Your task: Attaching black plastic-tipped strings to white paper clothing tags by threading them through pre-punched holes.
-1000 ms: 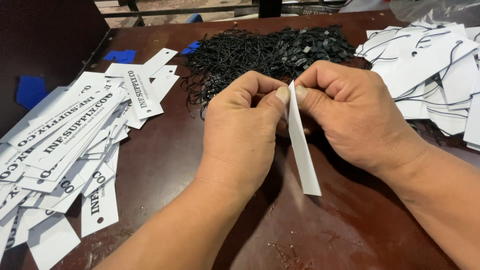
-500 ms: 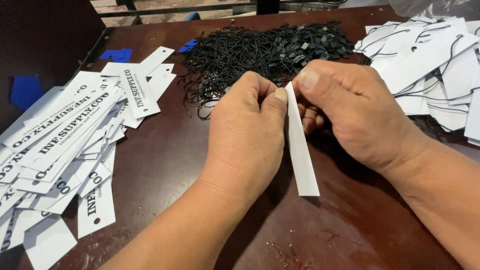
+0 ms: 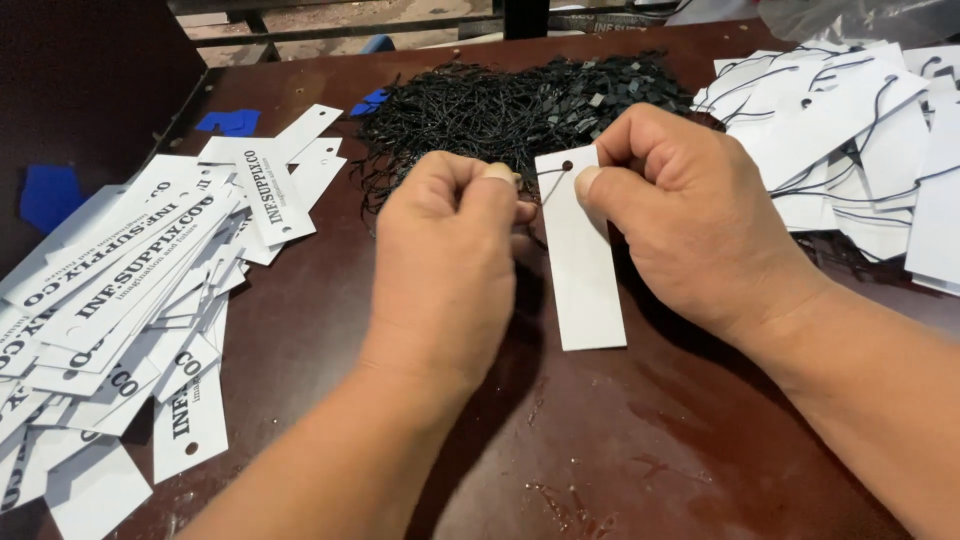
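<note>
While the head camera looks down on a dark reddish-brown bench [image 3: 640, 450], both bare hands meet near its middle over one blank white tag [image 3: 582, 262]. The right hand [image 3: 690, 215] pinches the top of the tag beside its punched hole — thumb on the near face, the other fingers curled behind it, clamped on the card. The tag hangs long and narrow from that grip, tilted slightly, its lower end close over the bench surface; whether it touches cannot be told. The left hand [image 3: 450, 240] sits just beside it, fingers together on a thin black string [image 3: 545, 176] that runs from the fingertips to the hole in the tag.

Behind the hands, at the far edge of the bench, lies a tangled heap of black strings [image 3: 500, 105] with small dark fasteners among them. To the left a spread pile of white printed tags [image 3: 130, 290] fans out, overlapping, reaching the near-left corner. To the right sits another pile of white tags [image 3: 860, 140] — these already carry black strings through their holes. A few blue scraps [image 3: 232, 122] lie near the far-left corner, close to the printed pile.
</note>
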